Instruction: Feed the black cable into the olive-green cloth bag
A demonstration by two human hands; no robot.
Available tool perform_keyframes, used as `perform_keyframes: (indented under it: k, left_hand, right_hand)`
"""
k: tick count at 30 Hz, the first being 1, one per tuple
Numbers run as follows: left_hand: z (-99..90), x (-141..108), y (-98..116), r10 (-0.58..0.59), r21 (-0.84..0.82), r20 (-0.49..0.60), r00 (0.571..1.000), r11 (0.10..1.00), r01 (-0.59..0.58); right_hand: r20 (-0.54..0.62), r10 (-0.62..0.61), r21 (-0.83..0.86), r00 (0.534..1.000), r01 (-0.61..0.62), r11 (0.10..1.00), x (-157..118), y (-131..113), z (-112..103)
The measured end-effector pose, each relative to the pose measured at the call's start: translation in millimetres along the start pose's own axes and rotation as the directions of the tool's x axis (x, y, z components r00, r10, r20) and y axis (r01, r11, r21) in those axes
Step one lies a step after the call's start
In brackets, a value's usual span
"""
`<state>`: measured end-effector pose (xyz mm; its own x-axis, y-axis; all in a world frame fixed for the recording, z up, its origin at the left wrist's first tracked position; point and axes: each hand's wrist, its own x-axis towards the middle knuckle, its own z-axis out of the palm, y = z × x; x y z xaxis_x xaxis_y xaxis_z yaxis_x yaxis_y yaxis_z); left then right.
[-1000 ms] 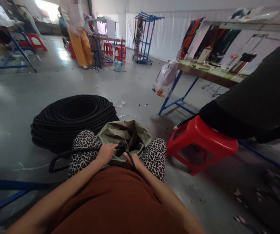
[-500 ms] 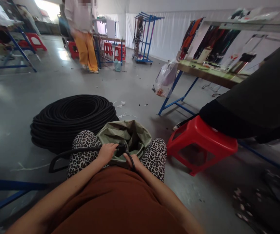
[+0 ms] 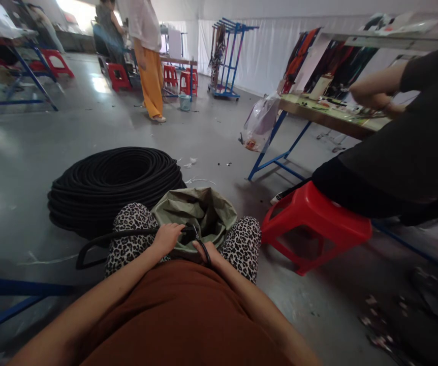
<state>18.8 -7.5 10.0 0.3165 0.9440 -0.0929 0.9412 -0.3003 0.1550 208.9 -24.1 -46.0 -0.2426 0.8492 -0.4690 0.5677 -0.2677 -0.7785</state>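
Between my knees sits an open olive-green sack (image 3: 219,206), its mouth facing up. My left hand (image 3: 167,238) is closed around a thick black cord (image 3: 127,234), which runs left across my thigh and bends back near the floor. My right hand (image 3: 208,252) grips a pair of scissors (image 3: 205,248) with dark handles; the blades point up and left, close to the cord's end. Both hands are over the near rim of the sack. A large coil of black cord (image 3: 116,188) lies on the floor just beyond my left knee.
At my right, a person in dark clothes (image 3: 405,147) sits on a red stool (image 3: 314,213) at a workbench (image 3: 329,117). A plastic bag (image 3: 259,124) hangs from the bench. Farther off are a person in yellow trousers (image 3: 150,76) and a blue rack (image 3: 228,61).
The scissor blades have shifted slightly, and a dark piece near the cord's end no longer shows. The standing person has stepped right. The seated person's arms now show over the bench.
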Motion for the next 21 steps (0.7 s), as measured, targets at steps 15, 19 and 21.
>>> perform_keyframes:
  k: [15,19,21]
  left_hand:
    - [4.0,-1.9,-5.3,-0.045,-0.040,-0.083,0.995,0.998,0.042]
    - [2.5,-2.8,-5.5,-0.075,-0.076,-0.143,0.987,0.995,0.064]
    - [2.4,-2.9,-6.5,-0.088,-0.091,-0.154,0.984,0.993,0.074]
  right_hand:
    - [0.033,0.308,0.375,0.951,-0.297,0.878,1.8,-5.2,0.2]
    - [0.085,0.301,0.451,0.950,-0.306,0.838,6.5,-0.1,3.6]
    - [0.128,0.259,0.484,0.957,-0.288,0.826,8.9,3.5,6.2]
